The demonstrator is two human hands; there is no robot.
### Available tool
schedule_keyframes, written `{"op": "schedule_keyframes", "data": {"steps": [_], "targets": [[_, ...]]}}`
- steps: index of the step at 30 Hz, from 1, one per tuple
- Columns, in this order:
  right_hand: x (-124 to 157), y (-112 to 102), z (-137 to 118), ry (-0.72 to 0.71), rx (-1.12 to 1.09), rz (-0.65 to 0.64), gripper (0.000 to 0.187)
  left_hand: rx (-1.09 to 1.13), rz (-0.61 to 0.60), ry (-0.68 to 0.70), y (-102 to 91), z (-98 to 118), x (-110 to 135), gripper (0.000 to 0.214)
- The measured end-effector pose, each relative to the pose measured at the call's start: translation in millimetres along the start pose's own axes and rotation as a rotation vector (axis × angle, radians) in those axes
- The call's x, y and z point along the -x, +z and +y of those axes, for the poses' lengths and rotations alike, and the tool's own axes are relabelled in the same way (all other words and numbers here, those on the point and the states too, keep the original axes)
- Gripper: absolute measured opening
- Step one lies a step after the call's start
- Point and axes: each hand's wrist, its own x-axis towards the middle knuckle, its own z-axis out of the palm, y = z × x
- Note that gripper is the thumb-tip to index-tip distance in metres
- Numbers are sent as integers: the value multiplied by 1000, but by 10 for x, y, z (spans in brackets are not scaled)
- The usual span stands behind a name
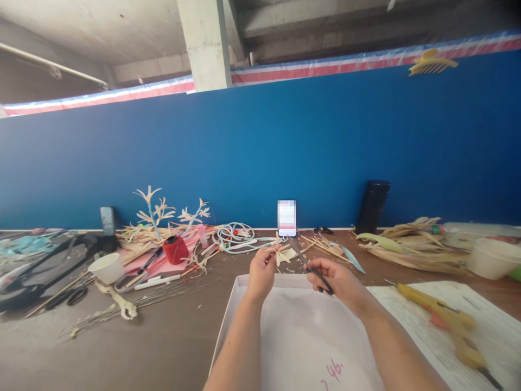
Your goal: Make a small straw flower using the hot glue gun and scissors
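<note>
My left hand is closed in a pinch on a small pale straw flower, held up over the far edge of a white box lid. My right hand is closed round the handles of dark scissors. The scissor blades point up and left, reaching the flower. Both hands hover above the lid, over a brown table.
A yellow glue gun lies on printed paper at the right. Dried husks and a white tub sit further right. To the left are a red thread spool, white cup, wires, black scissors. A blue wall stands behind.
</note>
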Motion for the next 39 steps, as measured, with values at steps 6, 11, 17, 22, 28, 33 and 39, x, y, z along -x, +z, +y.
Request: {"op": "schedule_keyframes", "data": {"steps": [6,11,17,22,28,33,39], "targets": [[13,-79,15,6,67,-53,36,-129,-43,89,-60,8,-10,30],[2,-156,66,2,153,-99,36,-177,-69,122,-90,-13,-12,33],[-16,-185,105,14,167,-124,34,-183,-90,123,-97,-31,-10,33],[-10,-179,100,1,167,-117,33,-186,-97,113,-94,-34,-5,31],[-5,-179,96,2,165,-110,33,-181,-98,97,-90,-34,-1,31],[3,-161,81,-2,159,-93,33,-192,-102,95,-94,-22,3,31],[15,-136,39,7,140,-74,34,-201,-100,88,-94,-10,2,32]]}}
